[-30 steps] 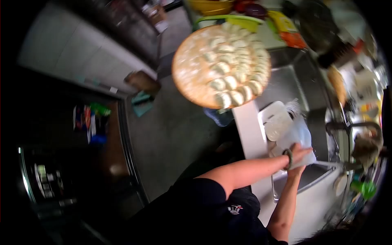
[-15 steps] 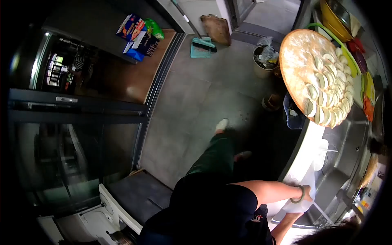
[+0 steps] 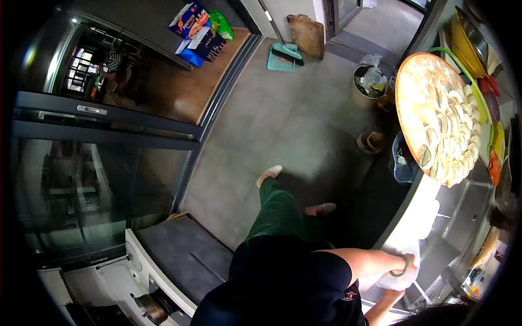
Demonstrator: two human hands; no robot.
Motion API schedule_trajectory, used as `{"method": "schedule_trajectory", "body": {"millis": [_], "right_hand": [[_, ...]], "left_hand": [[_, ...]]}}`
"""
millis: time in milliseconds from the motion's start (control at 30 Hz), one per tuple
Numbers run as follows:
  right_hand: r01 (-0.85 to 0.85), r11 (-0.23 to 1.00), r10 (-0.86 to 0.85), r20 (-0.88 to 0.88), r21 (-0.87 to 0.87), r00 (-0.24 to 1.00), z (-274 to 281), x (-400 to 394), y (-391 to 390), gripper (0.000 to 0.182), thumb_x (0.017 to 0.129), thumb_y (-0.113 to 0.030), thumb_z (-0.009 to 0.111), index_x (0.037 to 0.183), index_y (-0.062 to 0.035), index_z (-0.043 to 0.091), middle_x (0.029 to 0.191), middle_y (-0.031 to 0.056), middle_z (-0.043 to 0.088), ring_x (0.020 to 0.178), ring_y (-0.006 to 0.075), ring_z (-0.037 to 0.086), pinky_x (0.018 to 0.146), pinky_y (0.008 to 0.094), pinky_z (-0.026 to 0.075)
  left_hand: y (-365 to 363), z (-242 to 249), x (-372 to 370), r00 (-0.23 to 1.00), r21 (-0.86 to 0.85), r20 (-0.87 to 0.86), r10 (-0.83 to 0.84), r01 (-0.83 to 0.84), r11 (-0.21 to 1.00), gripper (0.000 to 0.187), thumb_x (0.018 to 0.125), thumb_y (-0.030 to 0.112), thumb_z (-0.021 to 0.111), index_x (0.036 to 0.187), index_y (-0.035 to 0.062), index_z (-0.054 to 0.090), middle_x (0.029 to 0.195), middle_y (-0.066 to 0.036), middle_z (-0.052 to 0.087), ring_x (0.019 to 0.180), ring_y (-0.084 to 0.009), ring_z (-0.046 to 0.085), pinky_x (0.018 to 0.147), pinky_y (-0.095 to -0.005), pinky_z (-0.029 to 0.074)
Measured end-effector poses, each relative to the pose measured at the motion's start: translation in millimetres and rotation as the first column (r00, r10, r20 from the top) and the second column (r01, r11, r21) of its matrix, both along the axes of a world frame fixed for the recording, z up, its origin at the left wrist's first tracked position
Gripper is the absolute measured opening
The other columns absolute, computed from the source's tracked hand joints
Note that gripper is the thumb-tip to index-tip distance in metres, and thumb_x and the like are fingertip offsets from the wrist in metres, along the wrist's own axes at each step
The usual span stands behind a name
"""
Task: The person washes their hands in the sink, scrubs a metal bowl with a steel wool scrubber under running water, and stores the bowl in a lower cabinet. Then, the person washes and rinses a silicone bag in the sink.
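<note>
My left hand point(image 3: 403, 265), with a greenish bangle at the wrist, is closed on a white translucent thing point(image 3: 396, 280) at the counter's edge by the sink. Glare hides what kind of thing it is. My right hand point(image 3: 391, 296) is just below it, against its lower edge, with the fingers hidden behind it. The steel sink point(image 3: 457, 217) lies beyond both hands. Farther along the counter, a round floured wooden board point(image 3: 416, 108) holds several rows of dumplings point(image 3: 454, 136).
A bin point(image 3: 365, 95) and a blue container point(image 3: 403, 163) stand by the counter. A dustpan point(image 3: 281, 60) with a brush rests near the wall. On the opposite side are a sliding glass door point(image 3: 81, 190) and a metal pot point(image 3: 152, 307). A person point(image 3: 114, 68) shows beyond the doorway.
The camera view has shifted, so the board and floor things appear farther right. My feet show more clearly. Both hands stay at the white translucent thing.
</note>
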State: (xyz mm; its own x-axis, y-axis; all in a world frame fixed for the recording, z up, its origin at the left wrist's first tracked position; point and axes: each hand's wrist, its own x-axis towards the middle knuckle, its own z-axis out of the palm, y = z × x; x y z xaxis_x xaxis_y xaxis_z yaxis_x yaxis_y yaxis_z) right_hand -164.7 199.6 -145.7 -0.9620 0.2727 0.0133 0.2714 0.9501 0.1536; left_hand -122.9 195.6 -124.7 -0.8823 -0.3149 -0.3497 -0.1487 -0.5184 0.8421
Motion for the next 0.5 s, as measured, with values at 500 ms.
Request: {"method": "schedule_trajectory", "body": {"millis": [500], "right_hand": [[0.34,-0.133,0.32,0.284,-0.931,0.904,-12.6,-64.8,132.3,0.041,0.089,-0.032,0.041,0.114,0.0001,0.046,0.108,0.0105,0.054,0.105,0.0172,0.048,0.093,0.0304,0.035]], "left_hand": [[-10.6,-11.2,-33.6,0.988,-0.087,-0.06,-0.141,0.136,0.987,0.033,0.071,0.019,0.055,0.101,0.004,0.059,0.094,-0.015,0.062,0.091,-0.0235,0.057,0.079,-0.0361,0.044]]}}
